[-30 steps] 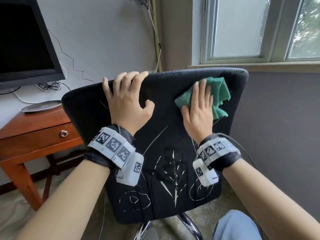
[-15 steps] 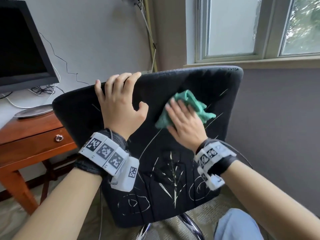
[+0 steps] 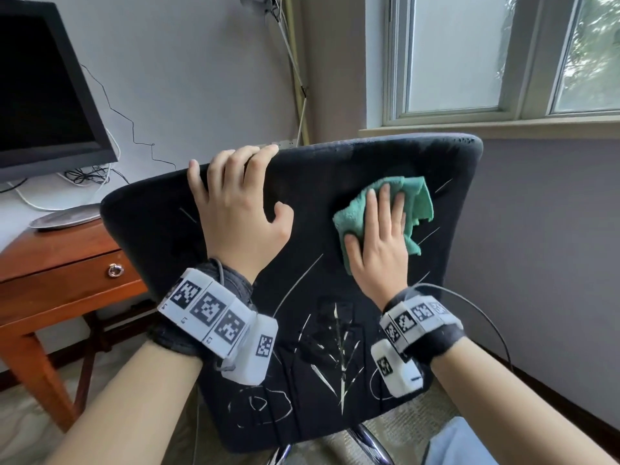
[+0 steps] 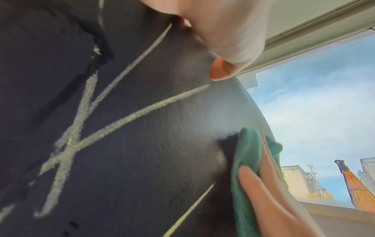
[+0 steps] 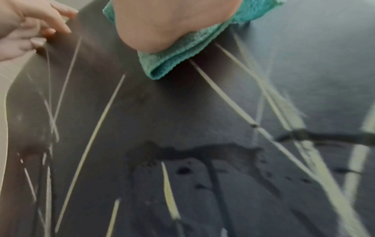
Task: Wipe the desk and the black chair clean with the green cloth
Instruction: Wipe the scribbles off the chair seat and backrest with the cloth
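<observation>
The black chair [image 3: 161,229] is tipped toward me, its surface streaked with pale chalk-like lines and dark wet patches [image 5: 182,120]. My left hand [image 3: 235,209] grips the chair's upper edge, fingers curled over it and thumb on the near face [image 4: 229,40]. My right hand [image 3: 379,250] lies flat with straight fingers on the bunched green cloth [image 3: 419,203], pressing it against the chair's upper right part. The cloth [image 5: 178,54] sticks out under the heel of that hand, and in the left wrist view the cloth [image 4: 245,160] sits under the fingers. The wooden desk [image 3: 50,263] stands at the left.
A dark monitor [image 3: 40,95] with a round base and loose cables stands on the desk. A window [image 3: 469,55] and its sill are behind the chair. The chair's chrome base [image 3: 365,444] and carpet show below. A grey wall runs along the right.
My right hand slid the cloth down and left toward the chair's middle, then back up to the right. My left hand kept its hold on the upper edge.
</observation>
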